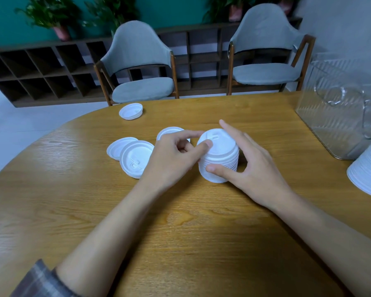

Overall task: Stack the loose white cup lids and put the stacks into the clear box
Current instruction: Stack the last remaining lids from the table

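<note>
The stack of lids [220,156] stands upright in the middle of the table [180,232], and both hands are on it; the right hand [253,168] grips it from the right side, thumb pressed against the near wall low down, fingers [230,128] wrapped round the far side; the left hand [171,159] comes in from the left, its thumb lying on the top lid and its forefinger reaching to the far rim, so it pinches the top of the stack, the other fingers curled in. Just left of that hand, two loose lids [135,159] lie flat and overlapping, the nearer one on top of the other's edge; another lid [169,131] peeks out behind the left knuckles; a fourth, the far lid [131,111], sits well apart near the table's far edge, hollow side up. Over on the right stands the clear box [330,116], ribbed walls, well apart from the hands; in front of it, at the frame's edge, a taller pile of lids [366,170] leans. Beyond the table, two grey chairs [141,67] face in; a dark shelf [40,69] with potted plants [51,13] runs along the green wall.
</note>
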{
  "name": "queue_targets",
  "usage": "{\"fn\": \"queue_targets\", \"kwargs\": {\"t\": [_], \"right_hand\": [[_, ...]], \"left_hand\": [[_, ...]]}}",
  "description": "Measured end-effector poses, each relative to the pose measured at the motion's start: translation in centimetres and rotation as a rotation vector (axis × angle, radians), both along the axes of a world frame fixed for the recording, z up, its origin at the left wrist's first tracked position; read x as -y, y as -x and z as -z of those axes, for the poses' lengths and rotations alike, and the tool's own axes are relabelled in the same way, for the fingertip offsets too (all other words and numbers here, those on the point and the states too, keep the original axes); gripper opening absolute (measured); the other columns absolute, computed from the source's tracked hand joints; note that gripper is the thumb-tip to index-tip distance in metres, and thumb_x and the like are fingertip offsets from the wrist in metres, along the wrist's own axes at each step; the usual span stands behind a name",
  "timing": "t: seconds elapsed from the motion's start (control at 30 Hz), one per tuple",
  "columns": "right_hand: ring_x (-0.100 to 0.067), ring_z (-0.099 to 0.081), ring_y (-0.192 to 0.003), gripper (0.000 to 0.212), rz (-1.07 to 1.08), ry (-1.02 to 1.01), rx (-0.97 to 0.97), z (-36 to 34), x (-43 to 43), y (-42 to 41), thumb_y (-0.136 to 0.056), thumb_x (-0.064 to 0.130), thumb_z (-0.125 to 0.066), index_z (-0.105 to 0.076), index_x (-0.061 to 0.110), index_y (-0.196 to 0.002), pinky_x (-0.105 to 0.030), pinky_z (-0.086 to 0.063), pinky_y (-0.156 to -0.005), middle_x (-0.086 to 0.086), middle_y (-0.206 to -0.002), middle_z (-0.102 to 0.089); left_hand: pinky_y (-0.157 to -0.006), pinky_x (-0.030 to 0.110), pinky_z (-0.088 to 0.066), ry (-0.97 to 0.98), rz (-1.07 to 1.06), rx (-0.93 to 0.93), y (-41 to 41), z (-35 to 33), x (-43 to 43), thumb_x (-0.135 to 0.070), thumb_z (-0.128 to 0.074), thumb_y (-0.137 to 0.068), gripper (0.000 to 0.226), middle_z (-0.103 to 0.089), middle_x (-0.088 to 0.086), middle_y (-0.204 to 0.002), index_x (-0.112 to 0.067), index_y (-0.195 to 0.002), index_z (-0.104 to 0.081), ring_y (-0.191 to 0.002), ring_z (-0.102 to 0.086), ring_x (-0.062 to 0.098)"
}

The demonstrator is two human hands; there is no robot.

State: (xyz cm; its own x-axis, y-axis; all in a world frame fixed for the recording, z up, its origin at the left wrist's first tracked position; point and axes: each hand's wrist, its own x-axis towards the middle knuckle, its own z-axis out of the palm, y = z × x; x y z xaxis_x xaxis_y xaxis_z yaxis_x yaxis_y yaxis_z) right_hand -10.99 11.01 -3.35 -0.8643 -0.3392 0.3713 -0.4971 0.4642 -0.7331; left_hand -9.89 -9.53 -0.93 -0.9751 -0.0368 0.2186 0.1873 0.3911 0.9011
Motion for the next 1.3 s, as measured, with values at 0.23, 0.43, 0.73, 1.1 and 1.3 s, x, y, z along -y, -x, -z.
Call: {"fn": "queue_targets", "kwargs": {"t": [0.23,0.43,0.73,1.1,1.3], "right_hand": [[0.008,-0.045,-0.133,0.087,-0.003,-0.011,-0.033,0.3,0.1,0.0,-0.077,0.059,-0.08,-0.046,0.04,-0.154,-0.003,-0.03,-0.104,0.022,-0.145,-0.051],[0.008,-0.05,-0.126,0.082,0.015,-0.009,-0.039,0.4,0.2,0.1,-0.078,0.051,-0.085,-0.05,0.039,-0.152,-0.003,-0.033,-0.098,0.022,-0.134,-0.058],[0.011,-0.047,-0.127,0.081,0.048,0.002,-0.029,0.4,-0.2,0.3,-0.08,0.052,-0.084,-0.049,0.04,-0.152,-0.002,-0.032,-0.1,0.024,-0.136,-0.056],[0.007,-0.046,-0.128,0.082,0.053,-0.016,-0.013,0.4,-0.4,0.3,-0.08,0.054,-0.082,-0.045,0.044,-0.153,-0.012,-0.035,-0.103,0.025,-0.136,-0.053],[0.009,-0.042,-0.134,0.084,0.053,-0.006,-0.024,0.3,-0.2,0.2,-0.079,0.06,-0.078,-0.047,0.038,-0.153,-0.01,-0.034,-0.107,0.026,-0.144,-0.048]], "left_hand": [[-0.061,0.024,-0.038,0.083,0.006,-0.027,0.2,0.5,0.0,-0.043,-0.076,-0.094,0.023,-0.047,-0.011,-0.057,-0.029,-0.112,-0.079,-0.057,-0.043,0.007],[-0.061,0.02,-0.037,0.24,0.045,-0.082,0.1,-0.3,1.0,-0.051,-0.069,-0.096,0.027,-0.057,-0.01,-0.061,-0.033,-0.112,-0.08,-0.06,-0.048,0.004],[-0.091,0.041,-0.045,0.91,-0.16,-0.207,1.0,0.7,3.4,-0.023,-0.073,-0.093,0.025,-0.078,-0.002,-0.107,-0.019,-0.118,-0.076,-0.106,-0.07,0.026],[-0.068,0.035,-0.046,0.794,-0.171,-0.227,1.4,0.8,3.4,-0.013,-0.083,-0.086,0.026,-0.065,-0.011,-0.089,-0.021,-0.11,-0.078,-0.092,-0.067,0.023],[-0.075,0.03,-0.057,0.501,-0.205,-0.398,1.4,0.3,3.2,-0.016,-0.085,-0.086,0.023,-0.071,-0.003,-0.092,-0.015,-0.107,-0.077,-0.08,-0.064,0.01]]}}
